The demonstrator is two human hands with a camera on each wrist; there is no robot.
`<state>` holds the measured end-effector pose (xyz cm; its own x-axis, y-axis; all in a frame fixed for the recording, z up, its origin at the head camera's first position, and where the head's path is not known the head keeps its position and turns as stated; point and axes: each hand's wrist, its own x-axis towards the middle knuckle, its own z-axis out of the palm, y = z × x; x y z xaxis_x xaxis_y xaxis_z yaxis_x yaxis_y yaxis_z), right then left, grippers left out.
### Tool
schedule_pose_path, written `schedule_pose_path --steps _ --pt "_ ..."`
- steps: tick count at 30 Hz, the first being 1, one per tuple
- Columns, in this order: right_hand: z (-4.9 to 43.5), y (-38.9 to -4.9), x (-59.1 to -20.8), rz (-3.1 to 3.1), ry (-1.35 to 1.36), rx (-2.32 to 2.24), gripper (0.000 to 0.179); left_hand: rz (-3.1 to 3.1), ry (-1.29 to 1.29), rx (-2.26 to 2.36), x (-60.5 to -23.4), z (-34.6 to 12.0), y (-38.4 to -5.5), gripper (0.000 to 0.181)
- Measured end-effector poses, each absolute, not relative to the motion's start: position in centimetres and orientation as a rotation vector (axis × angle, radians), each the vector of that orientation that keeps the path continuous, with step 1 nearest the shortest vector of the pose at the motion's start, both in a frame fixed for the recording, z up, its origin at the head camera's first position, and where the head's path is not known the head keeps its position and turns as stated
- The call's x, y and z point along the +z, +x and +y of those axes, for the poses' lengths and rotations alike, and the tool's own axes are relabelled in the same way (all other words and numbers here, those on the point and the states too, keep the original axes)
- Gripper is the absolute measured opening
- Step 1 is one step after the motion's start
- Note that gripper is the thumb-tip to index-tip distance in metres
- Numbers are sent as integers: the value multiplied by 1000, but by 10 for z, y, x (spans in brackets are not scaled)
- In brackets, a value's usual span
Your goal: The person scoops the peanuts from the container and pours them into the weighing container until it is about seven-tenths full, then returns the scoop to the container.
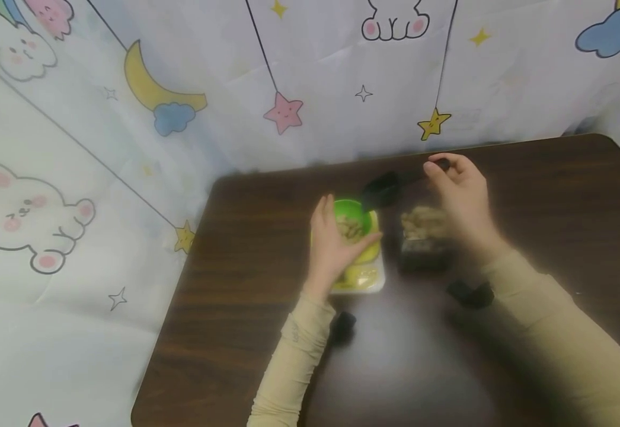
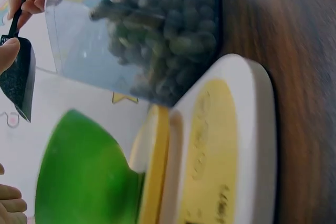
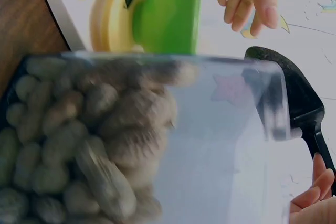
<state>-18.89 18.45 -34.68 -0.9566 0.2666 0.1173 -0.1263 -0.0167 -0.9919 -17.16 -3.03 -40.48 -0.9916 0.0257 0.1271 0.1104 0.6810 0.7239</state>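
Observation:
My right hand [image 1: 465, 193] pinches the handle of a black scoop [image 1: 382, 191], held above the table between a green bowl [image 1: 350, 209] and a clear plastic box [image 1: 424, 256]. No load shows in the scoop [image 3: 294, 90]. Unshelled peanuts [image 3: 100, 145] lie in the box, and some peanut-like pieces [image 1: 350, 228] are in the bowl. Under the bowl is a white-and-yellow kitchen scale [image 2: 257, 103]. Fingers extended and thumb spread, my left hand [image 1: 331, 243] hovers by the bowl's left side. In the right wrist view it appears apart from the bowl.
All this stands on a dark wood-grain table [image 1: 256, 237]. Behind it hangs a pale curtain [image 1: 320, 71] printed with stars, a moon and bears. Small black devices [image 1: 343, 327] sit at both wrists.

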Motion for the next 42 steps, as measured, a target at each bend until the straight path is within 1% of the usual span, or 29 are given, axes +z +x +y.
schedule_pose_path --steps 9,23,30,42 --pt "202 -183 -335 -1795 -135 2166 28 -2922 -295 -1048 -392 -14 -172 122" --pt "235 -177 -329 -1499 -127 2218 19 -2934 -440 -1036 -386 11 -171 119" --pt "241 -173 -330 -1511 -112 2191 18 -2922 -512 -1022 -389 20 -170 118" --pt "247 -169 -332 -1614 -66 2159 24 -2883 -563 -1067 -398 33 -170 116"
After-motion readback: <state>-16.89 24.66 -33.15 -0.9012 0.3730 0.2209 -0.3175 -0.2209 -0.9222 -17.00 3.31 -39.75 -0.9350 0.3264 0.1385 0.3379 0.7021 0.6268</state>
